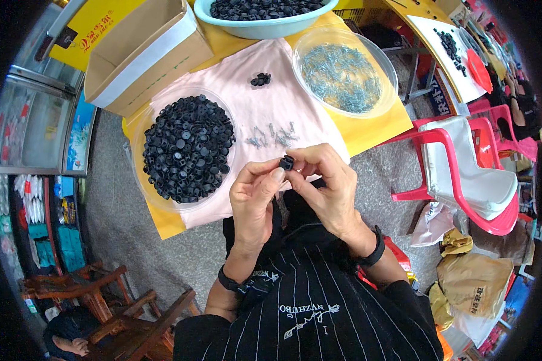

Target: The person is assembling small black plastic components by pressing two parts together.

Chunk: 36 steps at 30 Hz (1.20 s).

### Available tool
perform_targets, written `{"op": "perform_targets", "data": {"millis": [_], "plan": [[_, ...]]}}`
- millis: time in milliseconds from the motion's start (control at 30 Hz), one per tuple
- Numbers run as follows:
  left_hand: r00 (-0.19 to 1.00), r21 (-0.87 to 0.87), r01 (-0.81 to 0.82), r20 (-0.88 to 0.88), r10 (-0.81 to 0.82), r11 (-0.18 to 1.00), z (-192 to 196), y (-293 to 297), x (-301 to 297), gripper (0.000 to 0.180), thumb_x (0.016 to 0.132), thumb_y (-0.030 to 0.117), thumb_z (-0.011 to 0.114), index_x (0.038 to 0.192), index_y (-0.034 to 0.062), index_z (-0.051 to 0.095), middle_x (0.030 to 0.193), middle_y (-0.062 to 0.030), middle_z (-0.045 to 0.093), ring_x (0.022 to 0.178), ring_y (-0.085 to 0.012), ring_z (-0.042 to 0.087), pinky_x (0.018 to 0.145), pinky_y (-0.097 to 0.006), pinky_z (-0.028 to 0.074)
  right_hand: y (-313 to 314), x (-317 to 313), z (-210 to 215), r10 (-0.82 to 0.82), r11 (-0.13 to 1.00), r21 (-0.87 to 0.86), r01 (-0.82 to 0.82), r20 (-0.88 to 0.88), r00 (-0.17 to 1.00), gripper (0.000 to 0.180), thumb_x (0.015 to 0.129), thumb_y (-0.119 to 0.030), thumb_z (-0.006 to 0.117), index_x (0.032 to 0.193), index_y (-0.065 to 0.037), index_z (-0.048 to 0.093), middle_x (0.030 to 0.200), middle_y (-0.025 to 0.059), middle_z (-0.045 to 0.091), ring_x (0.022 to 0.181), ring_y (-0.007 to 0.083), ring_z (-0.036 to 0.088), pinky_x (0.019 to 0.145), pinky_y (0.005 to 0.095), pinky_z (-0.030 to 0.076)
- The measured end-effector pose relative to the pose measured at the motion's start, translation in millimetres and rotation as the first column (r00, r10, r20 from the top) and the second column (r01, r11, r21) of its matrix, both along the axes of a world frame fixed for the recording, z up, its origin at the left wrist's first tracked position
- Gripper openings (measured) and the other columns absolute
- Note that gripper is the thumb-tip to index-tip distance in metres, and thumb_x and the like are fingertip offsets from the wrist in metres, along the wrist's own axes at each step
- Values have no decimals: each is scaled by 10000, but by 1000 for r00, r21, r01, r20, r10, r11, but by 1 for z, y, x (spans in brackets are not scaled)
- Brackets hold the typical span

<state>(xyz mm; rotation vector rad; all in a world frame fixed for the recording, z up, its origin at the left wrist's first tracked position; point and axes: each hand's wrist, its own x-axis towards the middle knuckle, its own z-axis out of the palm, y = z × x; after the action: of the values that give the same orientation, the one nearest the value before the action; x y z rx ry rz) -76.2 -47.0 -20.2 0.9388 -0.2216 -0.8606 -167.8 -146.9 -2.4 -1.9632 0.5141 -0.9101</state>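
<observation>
Between my fingertips, at the near edge of the pink cloth (316, 120), is a small black plastic part (287, 162). My left hand (253, 201) pinches it from the left with thumb and fingers. From the right, the thumb and fingers of my right hand (330, 188) close on the same part. Just beyond lie several loose silvery screws (272, 138). A little heap of black parts (261, 79) sits farther back. To the left, a clear round tub (140, 171) is heaped with round black caps (186, 144).
At the far right, a clear tub (393, 81) holds many thin screws. A pale blue basin (265, 29) of black parts stands at the back, beside an open cardboard box (150, 63). A pink chair (448, 150) is right; wooden chairs (102, 301) are lower left, near another person's hand.
</observation>
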Motion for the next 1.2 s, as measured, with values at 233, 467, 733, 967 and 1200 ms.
{"op": "perform_targets", "data": {"millis": [233, 467, 733, 967, 1200], "plan": [[1000, 68, -15, 7, 15, 998, -5, -5, 7, 195, 915, 85, 610, 1072, -31, 614, 931, -66, 657, 667, -52, 548, 643, -195, 459, -18, 11, 4, 9, 999, -36, -11, -49, 999, 294, 746, -9, 712, 1029, -30, 634, 865, 59, 586, 653, 137, 574, 555, 240, 489], [541, 278, -237, 834, -111, 931, -23, -12, 19, 128, 864, 8, 628, 987, -9, 659, 820, -61, 617, 638, -114, 546, 572, -238, 447, -131, 75, 64, -177, 844, -492, 213, 119, 977, 183, 823, -126, 683, 981, -36, 666, 829, 57, 642, 698, 140, 599, 607, 257, 480], [578, 349, -223, 799, -165, 910, -25, -11, 16, 118, 847, 23, 656, 959, -11, 667, 822, -38, 606, 681, -83, 549, 603, -215, 450, -186, 129, 69, -171, 800, -584, 135, -7, 985, 344, 793, -134, 681, 1086, 19, 589, 920, 181, 614, 900, 354, 569, 799, 396, 464], [454, 266, -272, 883, -120, 925, -27, -11, 17, 101, 832, -5, 651, 932, -18, 655, 810, -70, 609, 656, -119, 561, 582, -237, 454, -130, 107, 14, 15, 892, -409, -192, -396, 918, 127, 784, -57, 643, 898, -2, 638, 841, 162, 634, 764, 326, 630, 678, 373, 495], [435, 259, -271, 892, -122, 927, -29, -15, 13, 122, 809, -37, 639, 928, -22, 621, 836, -135, 613, 698, -258, 603, 622, -326, 486, -122, 133, -27, 75, 798, -507, -326, -454, 888, 188, 729, 9, 637, 914, 6, 603, 945, 158, 576, 916, 365, 552, 795, 425, 459]]}}
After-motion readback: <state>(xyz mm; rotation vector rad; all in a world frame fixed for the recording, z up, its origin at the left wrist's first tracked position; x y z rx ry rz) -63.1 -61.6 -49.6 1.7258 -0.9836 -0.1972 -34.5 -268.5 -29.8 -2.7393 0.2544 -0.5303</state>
